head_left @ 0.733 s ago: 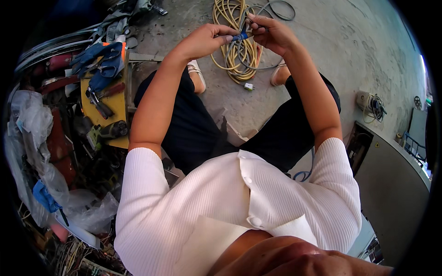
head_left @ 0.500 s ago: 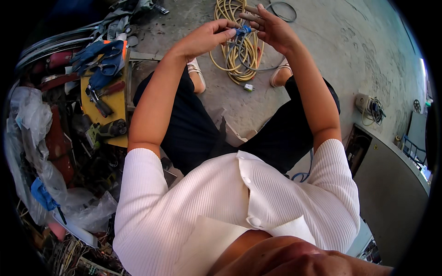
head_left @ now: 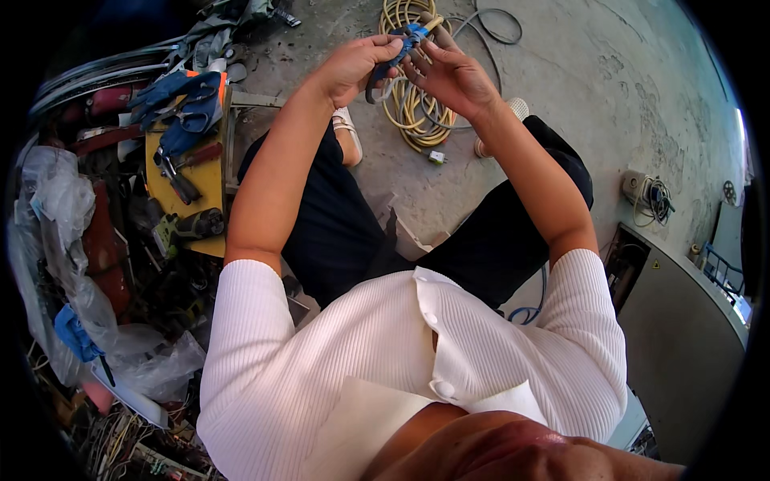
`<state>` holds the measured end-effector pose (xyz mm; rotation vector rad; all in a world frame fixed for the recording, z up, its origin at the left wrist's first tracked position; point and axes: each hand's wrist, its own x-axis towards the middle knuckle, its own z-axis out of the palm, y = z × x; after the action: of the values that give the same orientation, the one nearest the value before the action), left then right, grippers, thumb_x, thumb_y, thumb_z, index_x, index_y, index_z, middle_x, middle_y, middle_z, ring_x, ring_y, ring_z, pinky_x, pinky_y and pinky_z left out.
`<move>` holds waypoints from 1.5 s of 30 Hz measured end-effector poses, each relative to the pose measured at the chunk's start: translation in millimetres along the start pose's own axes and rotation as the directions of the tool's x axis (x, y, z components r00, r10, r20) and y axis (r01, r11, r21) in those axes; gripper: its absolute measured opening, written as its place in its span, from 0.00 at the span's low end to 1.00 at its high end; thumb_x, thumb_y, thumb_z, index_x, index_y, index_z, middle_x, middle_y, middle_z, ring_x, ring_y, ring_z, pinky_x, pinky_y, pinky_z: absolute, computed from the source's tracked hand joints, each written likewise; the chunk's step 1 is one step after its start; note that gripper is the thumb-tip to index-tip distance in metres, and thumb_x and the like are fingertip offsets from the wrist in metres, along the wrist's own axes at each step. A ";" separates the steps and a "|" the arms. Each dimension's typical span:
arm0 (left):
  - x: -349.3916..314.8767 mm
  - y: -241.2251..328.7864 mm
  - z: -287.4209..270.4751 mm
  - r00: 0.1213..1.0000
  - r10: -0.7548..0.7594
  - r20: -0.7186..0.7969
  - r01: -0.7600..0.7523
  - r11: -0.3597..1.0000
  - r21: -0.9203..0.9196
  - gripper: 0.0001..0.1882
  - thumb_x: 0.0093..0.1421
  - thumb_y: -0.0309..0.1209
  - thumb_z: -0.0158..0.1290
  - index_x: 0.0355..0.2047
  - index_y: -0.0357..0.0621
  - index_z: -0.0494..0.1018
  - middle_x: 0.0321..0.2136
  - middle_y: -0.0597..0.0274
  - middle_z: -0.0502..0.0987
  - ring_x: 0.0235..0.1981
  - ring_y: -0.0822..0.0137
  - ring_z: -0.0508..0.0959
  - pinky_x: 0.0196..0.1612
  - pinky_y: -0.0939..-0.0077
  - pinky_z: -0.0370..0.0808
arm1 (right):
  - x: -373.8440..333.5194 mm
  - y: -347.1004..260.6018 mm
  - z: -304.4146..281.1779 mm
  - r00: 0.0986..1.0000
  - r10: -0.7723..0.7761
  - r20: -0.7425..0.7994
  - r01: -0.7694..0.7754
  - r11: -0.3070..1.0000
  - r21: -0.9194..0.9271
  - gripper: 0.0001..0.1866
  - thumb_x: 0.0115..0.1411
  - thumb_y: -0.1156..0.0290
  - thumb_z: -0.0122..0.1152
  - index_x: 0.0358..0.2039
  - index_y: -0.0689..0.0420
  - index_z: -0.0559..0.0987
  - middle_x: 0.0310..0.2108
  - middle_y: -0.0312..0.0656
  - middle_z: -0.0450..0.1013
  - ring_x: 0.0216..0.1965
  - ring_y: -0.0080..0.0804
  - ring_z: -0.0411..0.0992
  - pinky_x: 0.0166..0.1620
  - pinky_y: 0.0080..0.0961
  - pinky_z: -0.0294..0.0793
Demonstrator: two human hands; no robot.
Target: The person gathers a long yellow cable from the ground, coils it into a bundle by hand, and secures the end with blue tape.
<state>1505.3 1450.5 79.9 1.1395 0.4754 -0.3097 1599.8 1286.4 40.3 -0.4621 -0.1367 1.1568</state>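
Note:
A blue connector [head_left: 412, 35], with a pale yellow length at its far end and a dark grey curved piece below, is held over the floor. My left hand [head_left: 358, 67] is closed round its near side, thumb and fingers pinching it. Against its other side, my right hand [head_left: 455, 80] has its fingers bent about the far end, partly hidden. Beneath both hands lies a coil of yellow cable [head_left: 417, 120] with grey cable [head_left: 499, 24] looping out beside it. A small white-and-green plug [head_left: 436, 157] rests at the coil's near end.
On my left, a yellow board [head_left: 170, 188] carries blue gloves [head_left: 188, 112], pliers [head_left: 180, 180] and a green power drill [head_left: 188, 231]. Clear plastic sheeting [head_left: 68, 208] covers part of a scrap heap. A grey metal cabinet [head_left: 682, 313] and a motor with coiled wire [head_left: 646, 196] are right.
Both hands have drawn slightly nearer with the blue connector, which has turned so its pale end points away. My right fingers, spread before, are now bent round it.

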 end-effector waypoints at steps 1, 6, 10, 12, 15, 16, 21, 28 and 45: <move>-0.2 -0.1 2.2 0.999 -0.026 0.025 0.026 1.000 -0.010 0.13 0.63 0.38 0.45 0.45 0.47 0.69 0.32 0.73 0.72 0.26 0.82 0.69 0.27 0.87 0.65 | 0.5 -1.8 0.7 1.000 -0.021 0.003 0.021 1.000 -0.009 0.28 0.59 0.76 0.48 0.60 0.49 0.56 0.56 0.35 0.60 0.54 0.27 0.62 0.50 0.32 0.64; 3.0 -3.6 1.9 0.993 -0.055 0.108 0.060 0.997 -0.049 0.13 0.64 0.39 0.44 0.43 0.46 0.69 0.32 0.73 0.72 0.25 0.82 0.68 0.27 0.86 0.67 | 5.8 -11.4 0.0 0.999 -0.006 0.054 0.011 0.996 -0.092 0.22 0.60 0.75 0.48 0.56 0.52 0.64 0.52 0.36 0.65 0.50 0.26 0.65 0.49 0.27 0.66; -0.5 2.3 -3.3 0.992 -0.010 0.125 0.020 0.997 -0.075 0.13 0.64 0.40 0.43 0.42 0.45 0.68 0.32 0.72 0.72 0.25 0.82 0.68 0.27 0.85 0.66 | 4.4 -15.7 2.6 0.994 -0.007 -0.113 -0.055 0.847 -0.529 0.16 0.61 0.69 0.52 0.50 0.55 0.71 0.41 0.33 0.72 0.40 0.19 0.70 0.42 0.17 0.68; -0.9 2.8 -4.5 0.993 -0.004 0.121 0.012 0.998 -0.058 0.13 0.64 0.40 0.44 0.42 0.45 0.68 0.32 0.72 0.72 0.25 0.82 0.67 0.27 0.85 0.66 | 5.4 -16.2 -3.4 0.974 -0.059 -0.217 -0.105 0.737 -0.668 0.14 0.61 0.67 0.53 0.46 0.56 0.75 0.34 0.31 0.74 0.35 0.16 0.70 0.38 0.14 0.69; -3.2 4.7 -4.7 0.998 0.068 0.011 -0.068 0.998 -0.012 0.13 0.63 0.40 0.47 0.44 0.48 0.69 0.32 0.74 0.72 0.25 0.84 0.67 0.27 0.88 0.63 | 3.6 -24.4 3.2 0.972 -0.197 -0.131 -0.016 0.497 -0.868 0.13 0.60 0.64 0.54 0.41 0.58 0.78 0.28 0.30 0.74 0.31 0.16 0.70 0.36 0.16 0.68; -3.6 5.4 -4.9 0.993 0.111 -0.027 -0.110 0.993 0.035 0.14 0.62 0.39 0.48 0.45 0.49 0.69 0.31 0.74 0.72 0.25 0.84 0.66 0.26 0.88 0.62 | 2.7 -27.0 1.0 0.973 -0.195 -0.121 -0.025 0.435 -0.900 0.13 0.60 0.63 0.55 0.39 0.58 0.78 0.27 0.29 0.74 0.31 0.15 0.69 0.36 0.15 0.67; -0.6 2.4 -12.0 0.949 0.276 -0.154 -0.237 0.943 0.234 0.17 0.59 0.39 0.52 0.49 0.56 0.72 0.28 0.77 0.71 0.24 0.86 0.65 0.25 0.90 0.58 | -5.4 -40.9 11.7 0.994 -0.052 -0.098 -0.090 0.141 -0.986 0.13 0.60 0.61 0.55 0.35 0.58 0.79 0.25 0.29 0.73 0.29 0.14 0.67 0.35 0.13 0.65; 2.9 -0.5 -4.6 0.936 0.303 -0.180 -0.203 0.881 0.427 0.16 0.59 0.39 0.53 0.46 0.50 0.74 0.26 0.77 0.71 0.22 0.84 0.61 0.24 0.89 0.56 | -4.7 -59.8 0.3 0.964 -0.252 0.079 0.114 0.127 -0.985 0.15 0.61 0.61 0.53 0.36 0.60 0.77 0.25 0.33 0.73 0.26 0.16 0.70 0.32 0.16 0.68; -9.3 4.0 -5.8 0.970 0.226 0.085 -0.228 0.744 0.628 0.17 0.58 0.42 0.53 0.41 0.44 0.73 0.26 0.76 0.70 0.27 0.81 0.64 0.31 0.88 0.62 | 6.2 -37.4 -21.7 0.927 -0.152 -0.343 -0.205 0.560 -0.802 0.12 0.65 0.62 0.44 0.37 0.57 0.71 0.26 0.34 0.71 0.25 0.19 0.72 0.30 0.17 0.72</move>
<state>1498.0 1457.4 85.9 1.8483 0.2156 -0.2625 1641.4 1273.9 35.6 -1.5529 -0.3501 0.9461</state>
